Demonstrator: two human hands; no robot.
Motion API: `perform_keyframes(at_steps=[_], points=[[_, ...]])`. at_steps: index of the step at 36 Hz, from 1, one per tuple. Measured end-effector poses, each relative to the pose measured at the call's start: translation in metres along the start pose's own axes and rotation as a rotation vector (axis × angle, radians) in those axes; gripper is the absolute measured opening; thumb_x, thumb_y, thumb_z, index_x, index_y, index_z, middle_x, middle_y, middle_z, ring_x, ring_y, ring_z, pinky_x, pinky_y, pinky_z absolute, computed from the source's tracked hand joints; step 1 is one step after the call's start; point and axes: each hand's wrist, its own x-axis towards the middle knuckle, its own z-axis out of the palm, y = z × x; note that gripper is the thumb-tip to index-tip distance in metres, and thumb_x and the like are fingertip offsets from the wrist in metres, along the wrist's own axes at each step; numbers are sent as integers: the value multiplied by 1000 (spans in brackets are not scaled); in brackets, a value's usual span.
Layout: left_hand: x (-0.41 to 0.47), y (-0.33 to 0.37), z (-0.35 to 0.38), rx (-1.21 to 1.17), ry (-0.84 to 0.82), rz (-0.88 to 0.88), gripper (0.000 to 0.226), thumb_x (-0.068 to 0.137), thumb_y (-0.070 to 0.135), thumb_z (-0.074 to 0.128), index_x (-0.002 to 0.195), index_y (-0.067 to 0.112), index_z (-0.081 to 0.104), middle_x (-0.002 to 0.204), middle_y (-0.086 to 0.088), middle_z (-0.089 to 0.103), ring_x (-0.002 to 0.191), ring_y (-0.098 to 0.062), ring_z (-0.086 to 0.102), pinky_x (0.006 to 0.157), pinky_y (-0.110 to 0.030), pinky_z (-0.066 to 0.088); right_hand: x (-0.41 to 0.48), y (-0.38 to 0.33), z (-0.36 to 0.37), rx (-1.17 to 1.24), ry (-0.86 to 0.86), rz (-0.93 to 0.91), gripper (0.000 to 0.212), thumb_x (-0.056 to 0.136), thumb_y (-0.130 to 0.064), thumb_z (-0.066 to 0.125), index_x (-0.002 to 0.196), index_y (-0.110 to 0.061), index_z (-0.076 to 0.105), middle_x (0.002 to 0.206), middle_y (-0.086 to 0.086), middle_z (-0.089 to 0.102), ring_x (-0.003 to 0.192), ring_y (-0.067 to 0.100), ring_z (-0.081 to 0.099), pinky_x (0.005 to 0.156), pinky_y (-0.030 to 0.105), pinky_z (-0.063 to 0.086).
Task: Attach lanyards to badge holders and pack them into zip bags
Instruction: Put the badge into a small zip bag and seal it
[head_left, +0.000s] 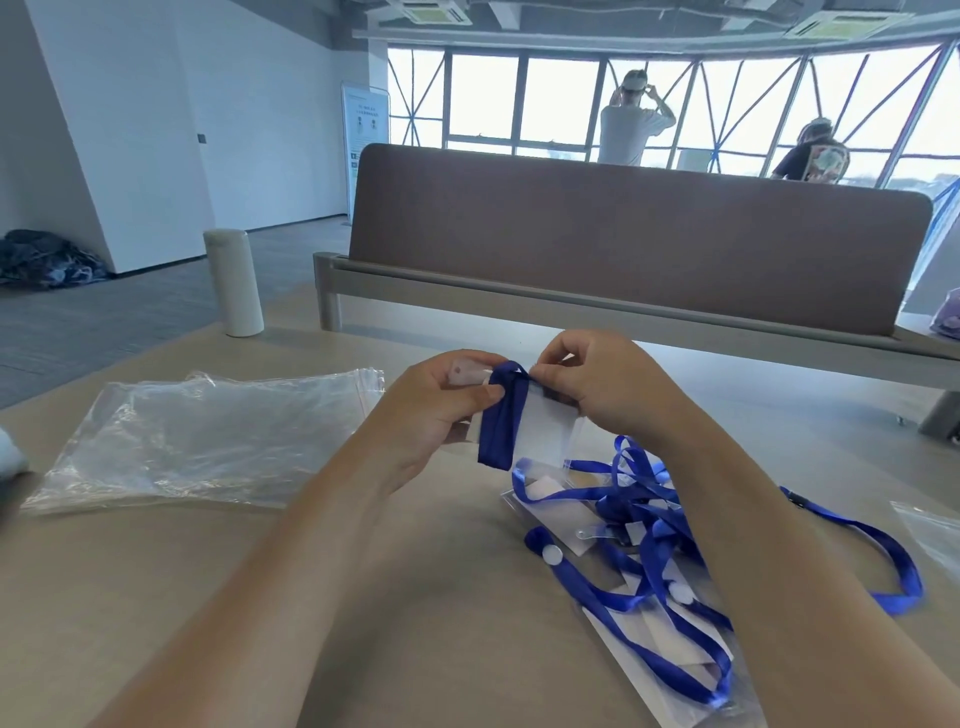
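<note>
**Lanyard folded against its holder, bagging not yet begun**

Head view: the lanyard (500, 415), a blue ribbon folded into a short thick bundle, is held above the worktop (415, 597) at mid-frame. It lies on the left side of a clear holder (545, 431) with a white insert. The left hand (431, 410) grips bundle and holder together, thumb pressed on the ribbon. The right hand (597, 384) pinches the holder's top edge just beside the ribbon's upper end, its fingers (550, 371) curled tight. Whether the clip sits through the holder's slot is hidden by the fingertips.

The bundle's long axis runs from the fingertips at the far end down toward the person, with the lower end leaning slightly left. The holder hangs along the same line, top edge away from the person.

Left of the hands, a stack of bags (208, 436) lies flat and looks unfilled. To the right, a pile (649, 530) of loose lanyards and holders lies tangled on the worktop; which of them are joined I cannot tell.

I judge the task to be at an early stage. This set is at the attaching or folding step and has yet to go into a bag, and most of the pile is unpacked.
</note>
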Motion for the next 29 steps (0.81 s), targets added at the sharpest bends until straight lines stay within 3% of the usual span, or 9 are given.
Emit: perform_keyframes(at_steps=[4, 7, 11, 15, 19, 22, 25, 29], points=[[-1, 1, 2, 3, -4, 21, 18, 95, 20, 66, 105, 35, 67, 109, 12, 71, 102, -14, 66, 77, -30, 57, 2, 4, -2, 9, 52, -5, 9, 97, -28, 61, 92, -22, 66, 92, -3, 70, 79, 10, 63, 67, 18, 48], [-2, 2, 2, -37, -20, 29, 19, 96, 12, 63, 101, 30, 68, 99, 16, 72, 87, -5, 69, 64, -20, 56, 3, 1, -1, -59, 118, -44, 12, 99, -25, 57, 102, -20, 68, 98, -5, 69, 88, 13, 62, 65, 13, 42], [-2, 2, 2, -26, -12, 31, 18, 96, 14, 64, 101, 31, 67, 106, 11, 72, 96, -12, 69, 73, -27, 60, 0, -8, -2, -47, 139, -97, 16, 100, -26, 56, 107, -23, 70, 102, -7, 69, 92, 11, 62, 70, 14, 44], [-2, 1, 2, 83, 2, 45, 15, 98, 24, 62, 109, 33, 65, 100, 19, 67, 87, -4, 67, 55, -11, 51, -4, -14, 0, -99, 50, -114, 19, 100, -29, 56, 112, -23, 70, 102, -10, 65, 91, 8, 58, 66, 14, 40], [1, -2, 2, 179, 29, 64, 14, 97, 30, 63, 109, 37, 65, 104, 18, 67, 101, -12, 64, 83, -28, 54, -5, -16, 7, -157, -24, -122, 24, 102, -23, 52, 117, -20, 69, 111, -4, 67, 94, 12, 56, 81, 22, 40], [2, -3, 2, 251, 36, 65, 12, 96, 31, 64, 101, 41, 61, 106, 17, 65, 104, -15, 63, 91, -35, 55, -5, -16, 8, -163, -76, -121, 23, 100, -23, 55, 118, -18, 69, 112, -2, 69, 93, 13, 58, 83, 23, 41], [1, -2, 1, 299, 76, 68, 8, 94, 32, 66, 99, 29, 60, 104, 14, 64, 98, -12, 63, 78, -28, 57, -4, -13, 7, -162, -113, -120, 21, 97, -26, 60, 115, -18, 69, 107, -1, 69, 89, 12, 58, 80, 23, 42], [2, -2, 1, 353, 121, 100, 8, 93, 32, 68, 91, 27, 62, 99, 10, 66, 90, -11, 63, 67, -23, 55, -3, -10, 8, -161, -148, -91, 21, 94, -31, 64, 111, -18, 67, 102, -4, 64, 91, 14, 58, 79, 25, 42]])
